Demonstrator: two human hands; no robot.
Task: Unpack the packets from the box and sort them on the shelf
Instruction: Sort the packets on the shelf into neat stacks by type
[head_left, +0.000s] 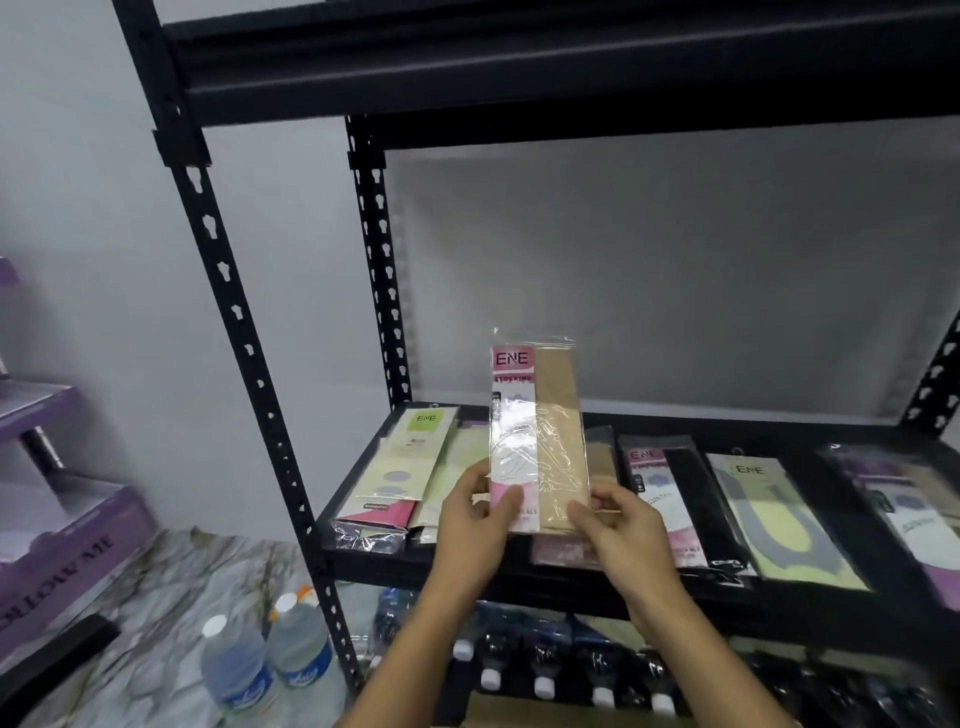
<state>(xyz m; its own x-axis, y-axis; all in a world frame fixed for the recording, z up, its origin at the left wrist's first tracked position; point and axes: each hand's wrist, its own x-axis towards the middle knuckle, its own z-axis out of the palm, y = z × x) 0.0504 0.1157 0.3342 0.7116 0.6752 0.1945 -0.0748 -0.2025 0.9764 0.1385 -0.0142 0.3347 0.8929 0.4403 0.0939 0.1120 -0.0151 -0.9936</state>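
Observation:
I hold a clear stocking packet upright in front of the black shelf; it has a pink ENE label and a beige stocking inside. My left hand grips its lower left edge and my right hand its lower right corner. Flat on the shelf lie more packets: a green-label one at the left, a pink-label one with a black stocking, a yellow-green one and a purple one at the right. The box is only partly visible as a brown cardboard edge at the bottom.
Black slotted uprights stand left of the shelf, with a higher shelf board overhead. Two water bottles stand on the marble floor at lower left, several more bottles under the shelf. Purple cartons sit at far left.

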